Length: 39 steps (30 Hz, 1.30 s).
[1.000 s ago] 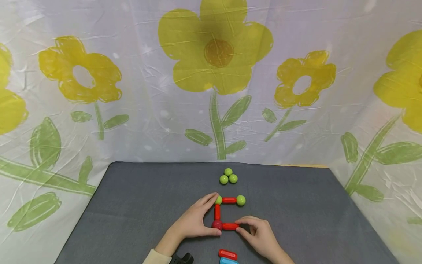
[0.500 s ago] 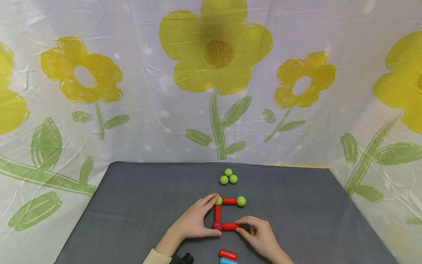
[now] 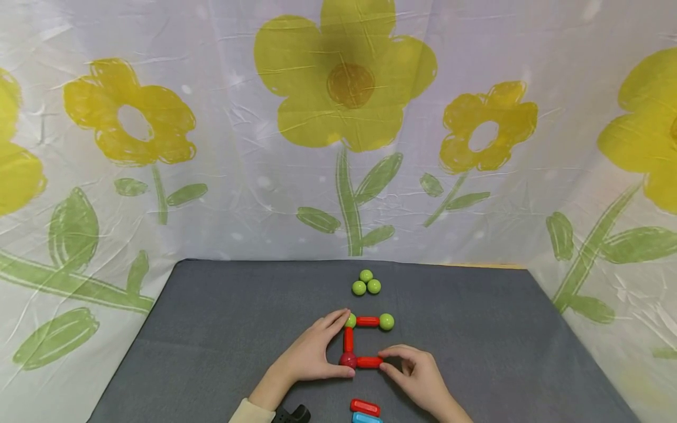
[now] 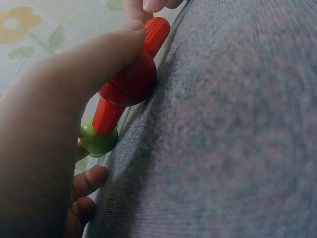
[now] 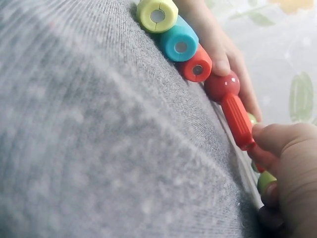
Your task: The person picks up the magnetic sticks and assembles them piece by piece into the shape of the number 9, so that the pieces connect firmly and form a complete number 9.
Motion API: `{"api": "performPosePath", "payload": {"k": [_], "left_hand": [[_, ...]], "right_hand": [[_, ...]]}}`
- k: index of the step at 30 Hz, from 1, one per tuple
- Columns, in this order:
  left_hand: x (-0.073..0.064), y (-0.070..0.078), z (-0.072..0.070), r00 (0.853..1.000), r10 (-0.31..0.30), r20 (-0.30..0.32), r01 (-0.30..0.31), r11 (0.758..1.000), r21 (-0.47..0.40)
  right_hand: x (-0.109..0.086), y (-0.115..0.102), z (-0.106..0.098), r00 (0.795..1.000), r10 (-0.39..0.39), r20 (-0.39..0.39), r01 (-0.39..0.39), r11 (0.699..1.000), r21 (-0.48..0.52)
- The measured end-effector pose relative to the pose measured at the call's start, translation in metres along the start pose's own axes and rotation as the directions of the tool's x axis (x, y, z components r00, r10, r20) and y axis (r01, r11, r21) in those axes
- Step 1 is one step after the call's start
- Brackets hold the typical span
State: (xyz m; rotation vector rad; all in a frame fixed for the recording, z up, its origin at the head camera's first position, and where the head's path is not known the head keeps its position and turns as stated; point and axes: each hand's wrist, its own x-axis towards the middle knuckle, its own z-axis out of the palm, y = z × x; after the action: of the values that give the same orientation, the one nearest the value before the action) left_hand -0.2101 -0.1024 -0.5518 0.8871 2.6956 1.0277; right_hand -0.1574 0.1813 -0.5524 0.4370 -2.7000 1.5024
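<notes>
A flat, open-sided shape of red magnetic rods and balls lies on the grey cloth. At its near corner is a red ball [image 3: 347, 360], joined by an upright-running red rod [image 3: 348, 339] to a green ball [image 3: 351, 321]. A far red rod [image 3: 367, 321] links that ball to another green ball [image 3: 386, 322]. My left hand [image 3: 309, 355] spans the left side, thumb on the red ball and fingertips at the partly covered green one. With thumb and forefinger, my right hand [image 3: 418, 379] pinches the free end of the near red rod [image 5: 237, 120], whose other end meets the red ball.
Three loose green balls [image 3: 366, 285] cluster behind the shape. Nearer me lie a loose red rod [image 3: 365, 407], a blue rod [image 3: 367, 418] and a yellow-green rod [image 5: 157, 16], side by side. A flowered curtain [image 3: 238, 205] hangs beyond the table's far edge.
</notes>
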Motion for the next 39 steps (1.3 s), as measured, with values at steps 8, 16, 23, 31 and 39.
{"api": "performPosePath", "payload": {"k": [8,16,23,31,39], "left_hand": [[-0.001,0.000,0.000,1.000,-0.004,0.000,0.004,1.000,-0.008],[-0.001,-0.001,0.001,1.000,-0.018,0.007,0.018,1.000,-0.013],[-0.001,0.001,-0.001,1.000,-0.018,0.005,0.018,1.000,-0.011],[-0.001,-0.001,-0.001,1.000,-0.011,0.001,0.011,1.000,-0.011],[-0.001,-0.001,-0.001,1.000,-0.014,0.010,0.015,1.000,-0.010]], "right_hand": [[-0.004,-0.001,-0.002,0.998,0.046,-0.038,-0.043,0.996,0.080],[-0.010,-0.004,-0.002,0.997,0.078,-0.024,-0.074,0.985,0.153],[-0.019,-0.009,0.000,0.997,0.019,0.071,-0.030,0.986,0.162],[-0.028,-0.011,0.003,0.988,-0.066,0.139,0.041,0.984,0.173],[-0.031,-0.009,0.004,0.964,-0.092,0.251,0.037,0.976,0.215]]}}
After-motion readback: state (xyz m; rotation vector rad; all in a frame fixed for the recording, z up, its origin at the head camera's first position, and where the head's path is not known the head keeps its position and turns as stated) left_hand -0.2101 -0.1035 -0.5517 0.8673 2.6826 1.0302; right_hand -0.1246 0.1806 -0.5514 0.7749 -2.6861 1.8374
